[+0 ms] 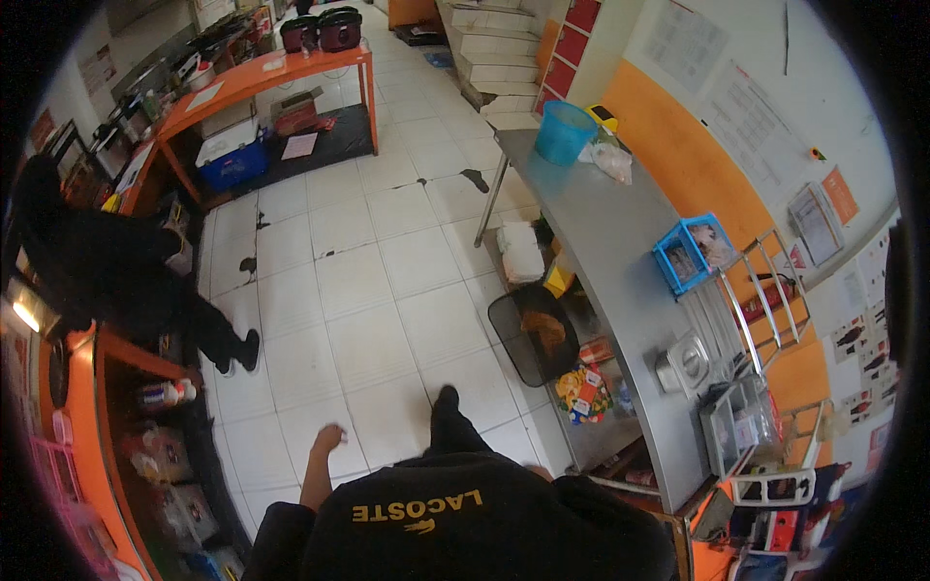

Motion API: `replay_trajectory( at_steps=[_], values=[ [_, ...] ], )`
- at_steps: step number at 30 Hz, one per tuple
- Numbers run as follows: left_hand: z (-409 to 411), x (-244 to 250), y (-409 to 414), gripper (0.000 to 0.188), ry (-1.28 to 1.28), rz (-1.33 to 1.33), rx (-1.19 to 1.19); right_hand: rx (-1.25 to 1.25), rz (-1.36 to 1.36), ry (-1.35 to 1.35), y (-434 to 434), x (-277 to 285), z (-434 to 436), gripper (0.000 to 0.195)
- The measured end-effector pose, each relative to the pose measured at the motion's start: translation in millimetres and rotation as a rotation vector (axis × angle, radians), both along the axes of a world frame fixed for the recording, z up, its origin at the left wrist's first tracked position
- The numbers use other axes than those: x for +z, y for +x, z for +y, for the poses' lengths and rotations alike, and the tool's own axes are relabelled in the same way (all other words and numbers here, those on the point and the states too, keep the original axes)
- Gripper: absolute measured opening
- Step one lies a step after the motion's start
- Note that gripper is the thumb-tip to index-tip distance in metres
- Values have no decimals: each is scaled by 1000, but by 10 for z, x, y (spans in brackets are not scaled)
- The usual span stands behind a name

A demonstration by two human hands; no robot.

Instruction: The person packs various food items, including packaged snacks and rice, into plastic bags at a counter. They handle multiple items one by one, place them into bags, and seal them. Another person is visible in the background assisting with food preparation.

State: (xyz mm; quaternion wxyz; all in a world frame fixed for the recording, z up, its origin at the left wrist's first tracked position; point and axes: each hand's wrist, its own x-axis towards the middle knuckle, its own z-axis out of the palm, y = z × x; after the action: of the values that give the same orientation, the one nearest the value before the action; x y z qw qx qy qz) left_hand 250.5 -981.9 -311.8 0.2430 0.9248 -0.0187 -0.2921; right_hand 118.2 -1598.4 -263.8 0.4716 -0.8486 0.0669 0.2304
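Note:
My left hand (330, 439) hangs over the white tiled floor (360, 341), away from any surface. Its fingers curl loosely and nothing shows between them. Of my right hand (539, 472) only a sliver of skin is visible past my black shirt; what it does is hidden. On that side stands a long stainless steel table (592, 218). It bears a blue plastic bucket (563, 134), a plastic bag (610, 160), a blue basket (683, 265) and a lidded steel food pan (683, 363). A black mesh bin (516, 341) is at the table's near edge, low down.
At the left a person in dark clothes (109, 254) stands by an orange counter (87, 378) with shelves. Farther off, an orange table (290, 72) carries two dark round-bodied cookers (339, 29), with a blue cooler box (232, 160) beneath. Tiled stairs (501, 65) rise beyond.

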Motion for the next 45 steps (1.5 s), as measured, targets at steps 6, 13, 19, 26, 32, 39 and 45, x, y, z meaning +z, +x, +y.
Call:
replay_trajectory(
  at_steps=[6, 13, 19, 26, 32, 39, 45],
  values=[
    [-1103, 1602, 2763, 17, -545, -139, 420, 18, 633, -433, 1023, -230, -466, 27],
    [-546, 374, 3565, 24, -54, -378, -349, 433, 356, -659, 5002, -415, -499, 25],
    [-87, 397, 3430, 26, -539, 12, 801, 319, -406, -444, 9213, 247, 1249, 24],
    [171, 436, 4268, 33, -177, 507, 812, 500, -434, -14, 10848, 862, 2772, 25],
    [872, -57, 7381, 43, 22, 244, 407, 593, 366, -397, 11111, -347, 2026, 38],
    [712, 1656, 11219, 21, -249, -502, 75, 532, 339, -379, 11727, -410, 1153, 14],
    [-319, 4889, 11812, 27, -1154, -362, -199, 713, 123, -368, 13412, -776, 1311, 10]
  ],
)
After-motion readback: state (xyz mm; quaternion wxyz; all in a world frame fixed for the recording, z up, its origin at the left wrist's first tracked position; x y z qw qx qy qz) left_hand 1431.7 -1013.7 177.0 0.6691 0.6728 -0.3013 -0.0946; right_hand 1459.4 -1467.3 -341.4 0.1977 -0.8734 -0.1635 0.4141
